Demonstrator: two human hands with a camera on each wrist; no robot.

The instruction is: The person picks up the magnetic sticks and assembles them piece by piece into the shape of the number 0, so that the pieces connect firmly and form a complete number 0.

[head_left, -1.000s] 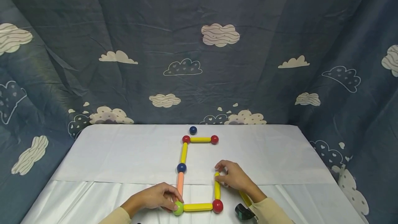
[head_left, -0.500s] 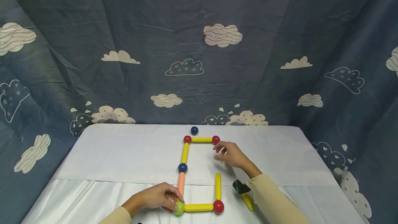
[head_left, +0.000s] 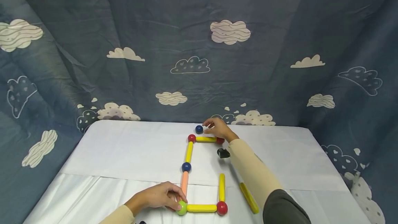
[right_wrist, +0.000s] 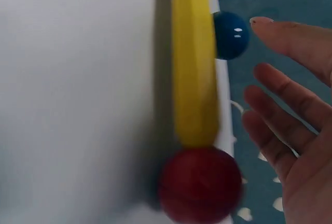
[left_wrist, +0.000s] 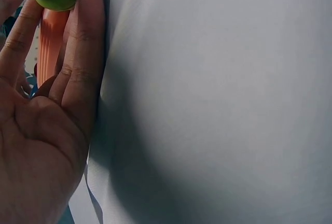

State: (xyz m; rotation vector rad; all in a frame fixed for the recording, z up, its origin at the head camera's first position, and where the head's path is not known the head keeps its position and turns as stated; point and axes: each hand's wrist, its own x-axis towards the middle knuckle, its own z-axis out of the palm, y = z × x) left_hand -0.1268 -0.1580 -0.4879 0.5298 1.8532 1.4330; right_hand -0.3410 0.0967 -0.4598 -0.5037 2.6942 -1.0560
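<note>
My left hand (head_left: 158, 196) pinches a green ball (head_left: 182, 209) at the near left corner of a chain of toy rods and balls on the table. A salmon-coloured rod (left_wrist: 50, 47) runs from that ball, partly behind the fingers, up to a blue ball (head_left: 186, 167). At the far end, my right hand (head_left: 217, 128) reaches toward a loose dark blue ball (head_left: 199, 129), its fingers parted with nothing between them. In the right wrist view, the fingertips (right_wrist: 263, 26) stand just beside that ball. Below this hand lie a yellow rod (right_wrist: 194, 68) and a red ball (right_wrist: 201, 185).
Another yellow rod (head_left: 222, 186) stands up-table from the near right red ball (head_left: 222, 208), its far end free. A loose yellow rod (head_left: 248, 198) lies right of it, beside the right sleeve (head_left: 253, 168). A cloud-print curtain (head_left: 186, 85) hangs behind the white table (head_left: 124, 155).
My right hand has left the upright yellow rod at the near right and moved away across the table to the loose blue ball. The left hand stays at the green ball.
</note>
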